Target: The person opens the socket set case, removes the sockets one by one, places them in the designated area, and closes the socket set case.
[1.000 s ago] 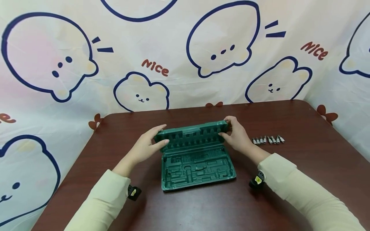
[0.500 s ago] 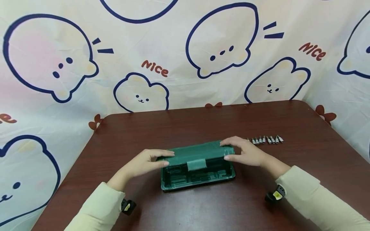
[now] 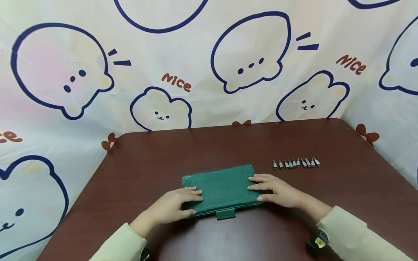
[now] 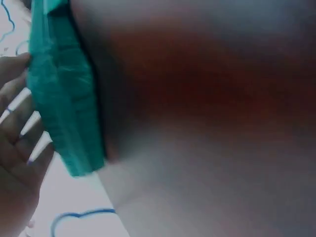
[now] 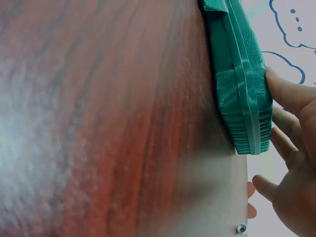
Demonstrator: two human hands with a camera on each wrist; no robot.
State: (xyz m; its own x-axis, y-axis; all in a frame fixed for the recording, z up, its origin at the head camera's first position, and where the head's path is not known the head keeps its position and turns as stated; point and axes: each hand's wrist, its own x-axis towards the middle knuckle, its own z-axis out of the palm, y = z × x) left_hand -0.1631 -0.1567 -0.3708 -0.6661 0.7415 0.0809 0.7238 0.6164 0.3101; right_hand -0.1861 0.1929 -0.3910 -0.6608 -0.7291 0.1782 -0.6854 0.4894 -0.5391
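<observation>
A green plastic tool case [image 3: 225, 188] lies on the table with its lid down, its front latch tab [image 3: 225, 214] sticking out toward the person. My left hand [image 3: 174, 206] rests on the lid's left end, fingers spread and thumb at the front edge. On the right end lie the fingertips of my right hand [image 3: 277, 190], also spread. The right wrist view has the ribbed end of the case [image 5: 244, 98] beside the right hand [image 5: 296, 143]. In the left wrist view the left hand [image 4: 19, 133] touches the case [image 4: 66, 94]. The inside of the case is hidden.
Several small silver socket bits [image 3: 295, 163] stand in a row on the brown table [image 3: 156, 156], right of and behind the case. One bit [image 5: 241, 228] shows in the right wrist view. A curtain with cartoon drawings [image 3: 202, 65] hangs behind the table.
The raised lid has swung down toward the person and now covers the case's tray. Both hands came down with it, going from gripping its ends to resting on top.
</observation>
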